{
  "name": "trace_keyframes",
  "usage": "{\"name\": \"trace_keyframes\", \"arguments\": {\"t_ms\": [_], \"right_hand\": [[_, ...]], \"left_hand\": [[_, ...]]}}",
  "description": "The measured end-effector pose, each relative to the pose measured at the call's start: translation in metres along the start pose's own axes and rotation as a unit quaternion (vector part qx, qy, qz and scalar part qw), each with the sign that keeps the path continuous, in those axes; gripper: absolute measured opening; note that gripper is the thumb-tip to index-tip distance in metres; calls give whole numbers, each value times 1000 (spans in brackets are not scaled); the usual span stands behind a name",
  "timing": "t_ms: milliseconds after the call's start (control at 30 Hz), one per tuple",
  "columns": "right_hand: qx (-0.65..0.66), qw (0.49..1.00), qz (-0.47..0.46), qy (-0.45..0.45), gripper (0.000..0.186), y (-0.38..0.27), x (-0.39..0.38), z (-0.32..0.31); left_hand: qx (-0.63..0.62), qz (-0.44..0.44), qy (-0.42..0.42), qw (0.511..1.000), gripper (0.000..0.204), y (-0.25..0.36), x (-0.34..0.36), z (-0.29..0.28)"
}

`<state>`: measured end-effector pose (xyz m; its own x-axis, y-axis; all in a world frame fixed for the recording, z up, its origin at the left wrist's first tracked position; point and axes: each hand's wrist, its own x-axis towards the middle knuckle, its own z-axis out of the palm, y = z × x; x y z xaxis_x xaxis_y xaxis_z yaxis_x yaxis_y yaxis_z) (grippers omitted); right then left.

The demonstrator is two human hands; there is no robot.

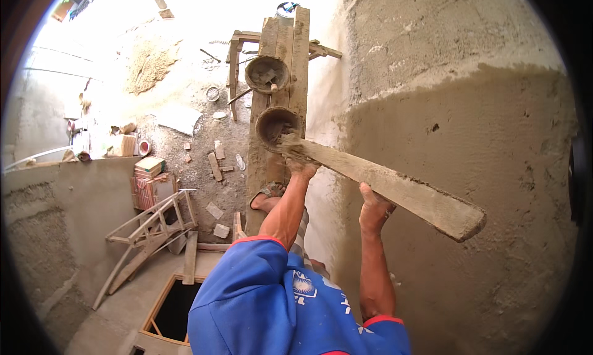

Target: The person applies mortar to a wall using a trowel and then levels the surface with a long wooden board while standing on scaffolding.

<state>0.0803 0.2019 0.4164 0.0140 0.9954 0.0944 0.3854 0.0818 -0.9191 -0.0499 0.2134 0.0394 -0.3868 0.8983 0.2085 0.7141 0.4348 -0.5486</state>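
Observation:
A long wooden straightedge board (395, 188), crusted with mortar, slants across in front of me from a bucket toward the plastered wall. My left hand (301, 166) is closed round its left end, fingers partly hidden under the wood. Lower down, my right hand (375, 209) grips its near edge, the thumb showing. Wet mortar (290, 142) clings to the board's left end, right over the rim of a mortar bucket (267, 128). Just beyond stands a second mortar bucket (252, 83), with a tool's wooden handle (274, 87) sticking out.
Both buckets rest on scaffold planks (258, 170), where my foot (264, 202) also stands. Damp plaster covers the wall (469, 133) at right. Below lie broken bricks (215, 167), a sand heap (151, 65), a wooden frame (154, 222) and a framed floor opening (173, 309).

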Motion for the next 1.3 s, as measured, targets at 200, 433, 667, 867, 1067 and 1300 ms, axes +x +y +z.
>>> {"name": "trace_keyframes", "arguments": {"t_ms": [200,433,667,867,1067,1300], "right_hand": [[49,994,8,99,43,-10,20,-51],[64,985,-5,162,60,-66,-4,-135],[99,958,34,266,58,-65,-107,-247],[183,906,145,352,54,-19,-253,-324],[313,805,190,466,55,20,-361,-332],[409,696,230,543,51,76,-468,-327]], "left_hand": [[777,461,204,376,93,15,45,-87],[748,506,392,174,102,0,44,-165],[767,385,484,172,49,0,-22,-203],[748,320,581,33,45,-17,-79,-254],[748,217,625,-49,39,-17,-128,-267],[702,157,683,-129,35,-14,-163,-306]]}}
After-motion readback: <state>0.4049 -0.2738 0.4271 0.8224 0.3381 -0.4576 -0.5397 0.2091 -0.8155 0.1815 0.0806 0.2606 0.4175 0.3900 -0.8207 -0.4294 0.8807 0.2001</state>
